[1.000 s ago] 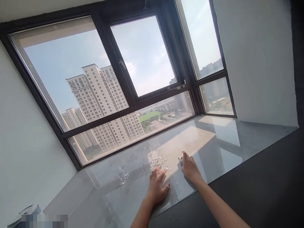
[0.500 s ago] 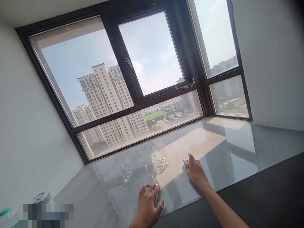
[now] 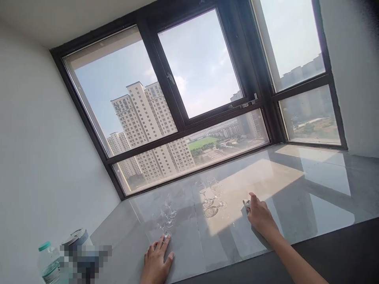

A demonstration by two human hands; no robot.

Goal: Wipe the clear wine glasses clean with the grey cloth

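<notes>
left hand (image 3: pixel 155 263) has slid a wine glass (image 3: pixel 162 223) left along the sill (image 3: pixel 296 185)

since half a second ago the left hand has travelled left along the sill's near edge and the wine glass has come with it; the view has swung the same way. a big dark-framed window (image 3: pixel 183 126) runs along the sill's far edge, with tower blocks beyond it. the sill is polished grey stone, sunlit in the middle. the left hand lies flat by the near edge, fingers spread, fingertips (image 3: pixel 161 243) at the foot of the wine glass, which stands upright just beside two more glasses (image 3: pixel 171 209), left of the sill's middle. the right hand (image 3: pixel 261 219) rests palm down right of the middle, fingers bent onto a small white wad (image 3: pixel 246 203); whether it is pinched or only pressed down, cannot tell. a pair of glasses (image 3: pixel 211 192) stands between the hands, nearer the far edge. at the sill's near left corner a clear bottle (image 3: pixel 47 262) with a green cap stands beside a dark round container (image 3: pixel 75 238).
</notes>
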